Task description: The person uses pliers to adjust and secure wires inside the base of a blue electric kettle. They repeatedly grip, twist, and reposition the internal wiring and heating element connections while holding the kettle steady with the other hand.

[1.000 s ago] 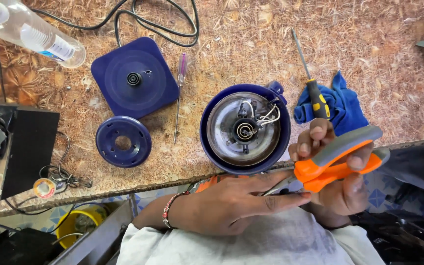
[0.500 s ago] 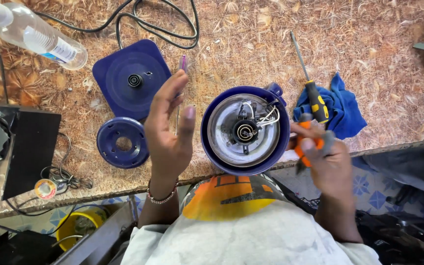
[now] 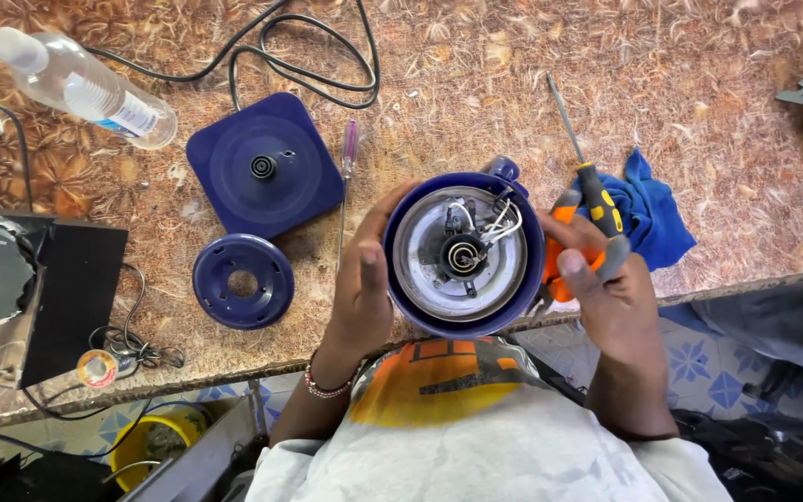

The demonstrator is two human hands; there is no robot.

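- The upturned blue kettle [image 3: 463, 253] sits at the near edge of the desk [image 3: 699, 84], its open base facing up, with the metal plate, coil and white wires showing inside.
- The left hand [image 3: 362, 284] lies on the kettle's left side, fingers curled around the wall, clamped on it.
- The right hand [image 3: 611, 297] is just to the kettle's right, closed around orange-handled pliers [image 3: 576, 249]; the thumb lies across the handle.
- The kettle lies between the two hands; the left touches it, and the right is just beside its rim.
- The pliers' jaws are hidden behind the kettle and hand, so where the tip points cannot be told.
- A yellow-and-black screwdriver [image 3: 587, 172] lies beyond the right hand, its shaft running away and leftward, resting partly on a blue cloth [image 3: 652, 214].
- Left of the kettle lie a square blue base [image 3: 264, 165], a round blue ring [image 3: 242, 281] and a thin purple screwdriver [image 3: 346, 186].
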